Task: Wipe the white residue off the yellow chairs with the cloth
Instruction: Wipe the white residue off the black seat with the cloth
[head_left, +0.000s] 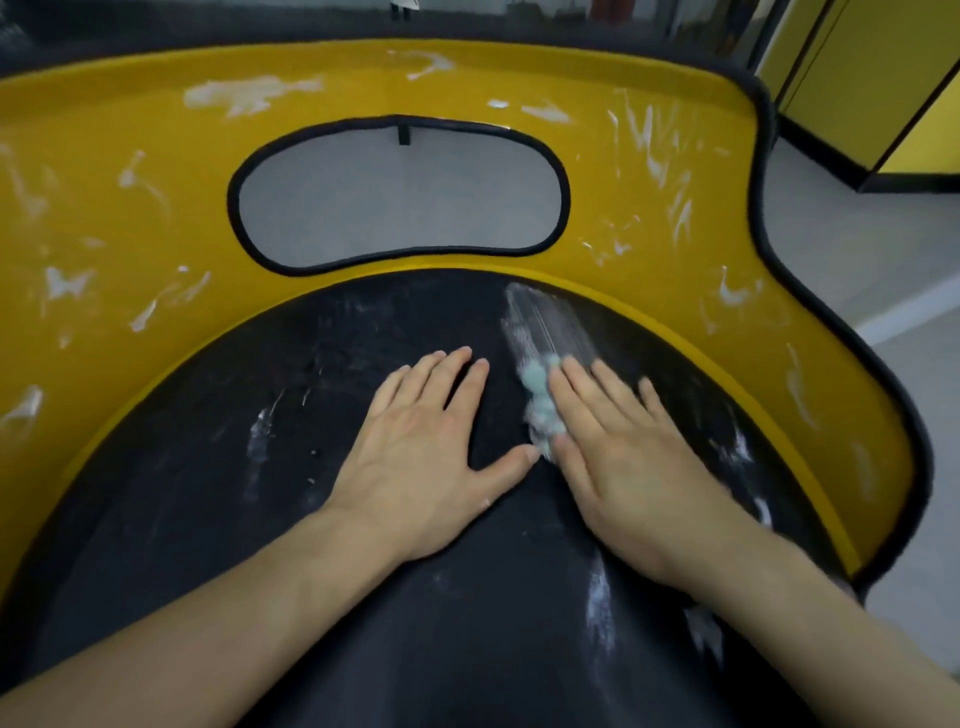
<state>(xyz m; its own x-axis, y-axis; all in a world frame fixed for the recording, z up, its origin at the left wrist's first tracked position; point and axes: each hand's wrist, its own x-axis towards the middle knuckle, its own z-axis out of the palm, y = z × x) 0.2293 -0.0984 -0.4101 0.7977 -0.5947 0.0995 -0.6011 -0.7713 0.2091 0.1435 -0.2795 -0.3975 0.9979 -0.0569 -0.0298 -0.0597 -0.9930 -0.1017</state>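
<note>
I see my left hand (431, 447) flat, fingers spread, on the black seat (208, 493). Right hand (618, 467) is flat too, pressing the cloth (543, 405) mid-seat. Residue (249, 96) streaks the chair (104, 171).

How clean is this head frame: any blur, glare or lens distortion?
Head view: wide-angle lens bends the yellow chair back into a curve; motion blur smears the right hand and the pale cloth at its edge, while the left hand is sharper; soft sheen on the glossy yellow, no hard shadows.
</note>
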